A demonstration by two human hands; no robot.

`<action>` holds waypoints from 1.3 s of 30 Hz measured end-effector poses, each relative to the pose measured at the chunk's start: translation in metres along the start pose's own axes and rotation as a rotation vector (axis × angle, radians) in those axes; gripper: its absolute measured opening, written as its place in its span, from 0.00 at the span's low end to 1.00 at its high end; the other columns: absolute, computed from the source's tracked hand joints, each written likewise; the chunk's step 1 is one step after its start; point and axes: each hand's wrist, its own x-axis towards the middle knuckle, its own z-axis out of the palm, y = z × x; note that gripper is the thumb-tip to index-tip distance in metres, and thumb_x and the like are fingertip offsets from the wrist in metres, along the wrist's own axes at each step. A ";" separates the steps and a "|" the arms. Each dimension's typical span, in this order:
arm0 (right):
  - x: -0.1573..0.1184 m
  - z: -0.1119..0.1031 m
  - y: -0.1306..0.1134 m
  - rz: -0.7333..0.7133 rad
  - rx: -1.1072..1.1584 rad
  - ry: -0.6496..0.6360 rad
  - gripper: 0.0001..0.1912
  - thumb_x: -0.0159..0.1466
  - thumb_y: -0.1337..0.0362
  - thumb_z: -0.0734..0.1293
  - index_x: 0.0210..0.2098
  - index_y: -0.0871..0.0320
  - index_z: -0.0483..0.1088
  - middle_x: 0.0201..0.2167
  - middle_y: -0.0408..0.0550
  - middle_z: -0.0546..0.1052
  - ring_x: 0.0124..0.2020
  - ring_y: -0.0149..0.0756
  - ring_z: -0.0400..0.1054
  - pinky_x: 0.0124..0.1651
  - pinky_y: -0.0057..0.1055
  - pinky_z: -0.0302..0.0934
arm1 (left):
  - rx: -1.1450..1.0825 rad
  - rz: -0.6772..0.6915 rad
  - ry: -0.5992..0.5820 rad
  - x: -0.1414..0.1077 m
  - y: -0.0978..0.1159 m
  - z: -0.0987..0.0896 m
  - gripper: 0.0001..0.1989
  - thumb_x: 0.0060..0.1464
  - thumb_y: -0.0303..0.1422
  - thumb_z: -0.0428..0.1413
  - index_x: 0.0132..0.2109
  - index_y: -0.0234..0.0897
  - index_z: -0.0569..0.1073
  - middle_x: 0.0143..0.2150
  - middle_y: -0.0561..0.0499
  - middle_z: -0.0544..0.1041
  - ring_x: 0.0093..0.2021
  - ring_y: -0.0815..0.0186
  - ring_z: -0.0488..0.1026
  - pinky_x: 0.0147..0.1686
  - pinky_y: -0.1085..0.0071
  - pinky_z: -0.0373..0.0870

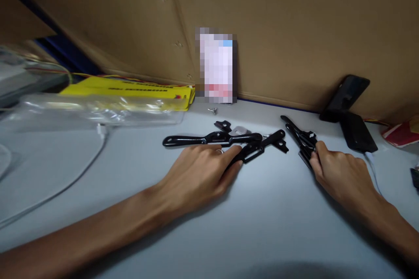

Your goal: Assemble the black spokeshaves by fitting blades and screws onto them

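My left hand [206,168] has its thumb and fingers closed on one end of a black spokeshave body [253,150], which slants up to the right on the table. Behind it lies another black spokeshave body [186,140], with the two overlapping. Small black cap pieces [223,126] and a grey metal blade [240,130] rest around them. Over at the right, my right hand [342,172] is closed on another black spokeshave [299,135]; its gripped end is hidden by the fingers. A second dark bar lies alongside it.
Small screws [212,110] lie near the back wall. A pixelated upright panel [218,67] leans there. Yellow printed packets [131,89] and clear plastic bags [98,111] fill the back left. A white cable [88,165] crosses the left. A black phone-like device [352,91] and black block [358,133] stand right.
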 end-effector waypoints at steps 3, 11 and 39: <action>-0.007 -0.002 0.001 -0.016 -0.046 -0.008 0.13 0.69 0.62 0.57 0.39 0.58 0.72 0.19 0.50 0.75 0.18 0.41 0.68 0.25 0.32 0.47 | 0.001 -0.073 0.002 -0.001 0.002 0.000 0.19 0.67 0.37 0.44 0.48 0.33 0.77 0.25 0.49 0.75 0.21 0.65 0.69 0.22 0.72 0.57; -0.037 -0.003 0.010 -0.325 0.018 0.196 0.12 0.67 0.66 0.56 0.28 0.54 0.64 0.17 0.45 0.71 0.13 0.36 0.61 0.21 0.34 0.40 | -0.036 -0.019 0.215 0.000 0.001 0.003 0.16 0.67 0.36 0.47 0.52 0.35 0.76 0.38 0.44 0.75 0.37 0.60 0.71 0.36 0.66 0.69; -0.071 0.010 -0.046 -0.736 0.620 0.492 0.15 0.66 0.75 0.65 0.48 0.53 0.75 0.39 0.47 0.82 0.41 0.40 0.77 0.47 0.35 0.75 | -0.295 0.407 -0.039 -0.030 0.048 -0.001 0.19 0.67 0.45 0.54 0.53 0.34 0.71 0.32 0.51 0.77 0.27 0.66 0.72 0.26 0.69 0.68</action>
